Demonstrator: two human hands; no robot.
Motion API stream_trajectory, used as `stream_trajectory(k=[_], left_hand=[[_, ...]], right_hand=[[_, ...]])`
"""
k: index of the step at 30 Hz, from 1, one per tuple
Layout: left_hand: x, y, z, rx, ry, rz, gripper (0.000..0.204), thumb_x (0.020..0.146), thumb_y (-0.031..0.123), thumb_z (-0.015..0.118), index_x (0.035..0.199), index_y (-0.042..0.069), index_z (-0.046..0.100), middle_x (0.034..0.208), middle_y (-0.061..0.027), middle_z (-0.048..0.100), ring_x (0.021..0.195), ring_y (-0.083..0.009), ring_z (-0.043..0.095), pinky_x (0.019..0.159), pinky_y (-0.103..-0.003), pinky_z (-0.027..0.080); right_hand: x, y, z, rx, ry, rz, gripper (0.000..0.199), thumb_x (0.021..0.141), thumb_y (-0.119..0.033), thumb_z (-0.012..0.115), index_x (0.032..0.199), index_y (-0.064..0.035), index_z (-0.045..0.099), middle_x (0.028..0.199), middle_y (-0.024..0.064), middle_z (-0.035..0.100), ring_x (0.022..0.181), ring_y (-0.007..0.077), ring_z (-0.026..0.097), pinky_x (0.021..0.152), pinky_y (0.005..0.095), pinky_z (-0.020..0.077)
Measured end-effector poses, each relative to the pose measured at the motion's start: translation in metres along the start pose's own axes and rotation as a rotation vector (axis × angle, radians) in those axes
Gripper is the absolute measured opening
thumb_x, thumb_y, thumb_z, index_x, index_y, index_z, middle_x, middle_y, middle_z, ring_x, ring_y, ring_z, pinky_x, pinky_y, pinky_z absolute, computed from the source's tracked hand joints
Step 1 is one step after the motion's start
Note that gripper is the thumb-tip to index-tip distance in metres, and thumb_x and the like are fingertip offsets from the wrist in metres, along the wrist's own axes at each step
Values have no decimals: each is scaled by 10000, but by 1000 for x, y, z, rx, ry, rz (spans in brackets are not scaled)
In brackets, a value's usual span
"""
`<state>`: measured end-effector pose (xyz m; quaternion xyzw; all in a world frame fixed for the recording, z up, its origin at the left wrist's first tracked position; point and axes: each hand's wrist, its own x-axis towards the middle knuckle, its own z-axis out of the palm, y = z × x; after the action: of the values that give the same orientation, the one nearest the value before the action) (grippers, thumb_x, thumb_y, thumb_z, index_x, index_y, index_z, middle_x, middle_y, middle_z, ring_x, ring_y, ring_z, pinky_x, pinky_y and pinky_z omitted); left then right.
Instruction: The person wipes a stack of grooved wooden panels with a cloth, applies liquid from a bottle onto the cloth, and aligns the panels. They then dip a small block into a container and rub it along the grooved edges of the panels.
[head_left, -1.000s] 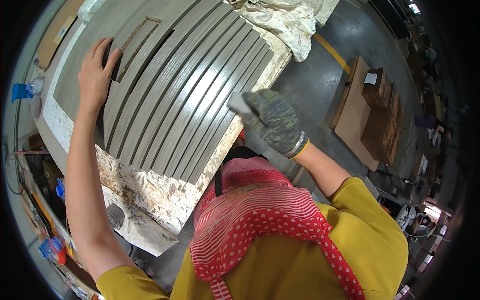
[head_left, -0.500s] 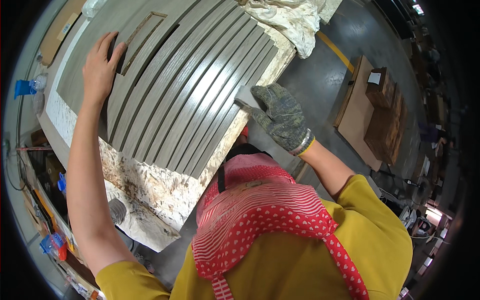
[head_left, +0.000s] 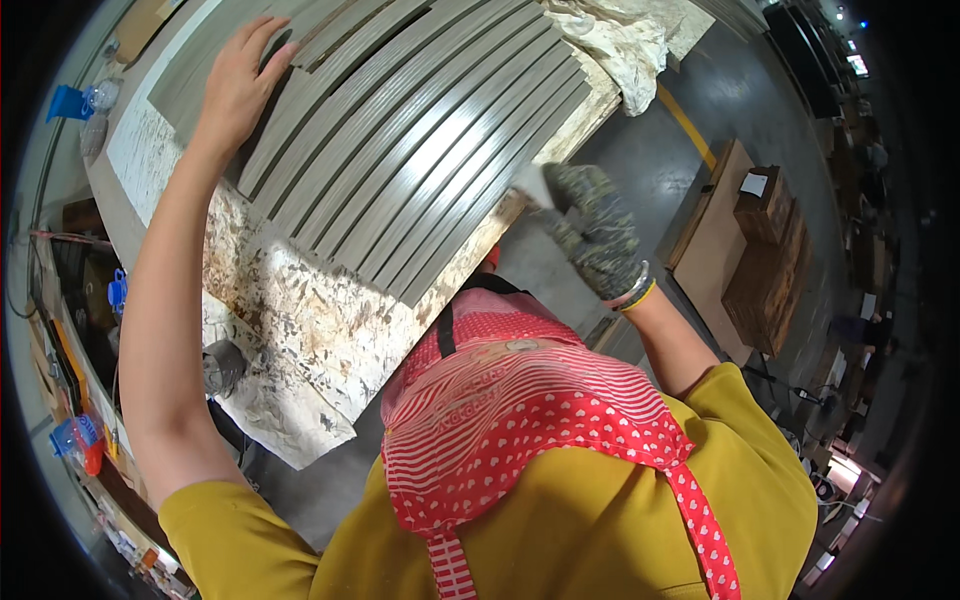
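Observation:
A row of grey wood-grain slats [head_left: 400,165] lies side by side on a stained, pale-covered worktable. My bare left hand [head_left: 240,85] rests at the far left of the slats, fingers stretched out and thumb apart, on the edge of a grey board. On my right hand [head_left: 598,225] is a dark mottled knit glove. Its fingers pinch a pale flat pad [head_left: 532,186] at the right edge of the outermost slat. Motion smears the pad and glove, so the pad's exact kind does not show.
A crumpled whitish cloth [head_left: 625,50] hangs over the table's far right corner. Brown wooden boxes [head_left: 765,270] stand on a low board on the floor at right. A grey roll [head_left: 222,367] sits below the table's left end. Plastic bottles [head_left: 75,103] stand at far left.
The view has shifted, so the slats appear higher and further right. My right hand with the pad has moved slightly outward at the slat edge. My left hand stays on the board.

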<state>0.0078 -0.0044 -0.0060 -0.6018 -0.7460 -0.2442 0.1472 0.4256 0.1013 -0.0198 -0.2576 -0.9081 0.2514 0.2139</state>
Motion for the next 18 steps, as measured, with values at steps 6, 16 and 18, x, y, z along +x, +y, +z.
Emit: stream_trajectory(k=[6, 16, 18], left_hand=[[-13, 12, -2, 62, -81, -131, 442, 933, 450, 491, 1263, 164, 559, 1321, -69, 530, 1213, -296, 488, 994, -414, 389], [-14, 11, 2, 90, -45, -116, 439, 925, 449, 497, 1262, 176, 563, 1324, -68, 531, 1227, -288, 477, 994, -435, 383], [-14, 12, 1, 63, -59, -125, 428, 925, 437, 504, 1253, 172, 571, 1317, -72, 535, 1218, -290, 483, 992, -423, 387]], right_hand=[[-7, -46, 50, -5, -217, -360, 425, 804, -290, 649, 1138, -35, 582, 879, 133, 554, 807, 304, 568, 720, 407, 470], [-3, -30, 36, -180, -126, -327, 402, 816, -296, 643, 1106, -22, 596, 860, 138, 539, 818, 306, 561, 718, 419, 459], [-3, -31, 44, -51, -179, -378, 382, 814, -288, 644, 1087, -23, 606, 841, 142, 540, 801, 310, 562, 706, 421, 459]])
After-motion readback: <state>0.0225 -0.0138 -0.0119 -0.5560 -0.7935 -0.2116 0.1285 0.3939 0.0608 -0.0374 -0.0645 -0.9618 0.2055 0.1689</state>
